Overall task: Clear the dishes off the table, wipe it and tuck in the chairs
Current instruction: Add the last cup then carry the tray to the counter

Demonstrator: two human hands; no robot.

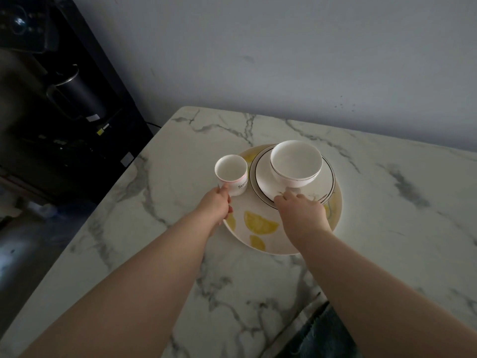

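**Both hands at the stacked dishes**

Both forearms reach forward over the worktop [387,202]. Left hand [215,202] grasps the cup [232,174] low on its side; the cup is upright, mouth up, just ahead of the hand. Right hand [302,210] is palm down, fingertips on the small plate [260,182] near rim; cannot tell if it grips. Bowl [296,161] sits upright beyond them.

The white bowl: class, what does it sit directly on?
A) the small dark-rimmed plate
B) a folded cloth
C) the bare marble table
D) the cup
A: the white bowl rests on the small dark-rimmed plate, which lies on the lemon-patterned plate.
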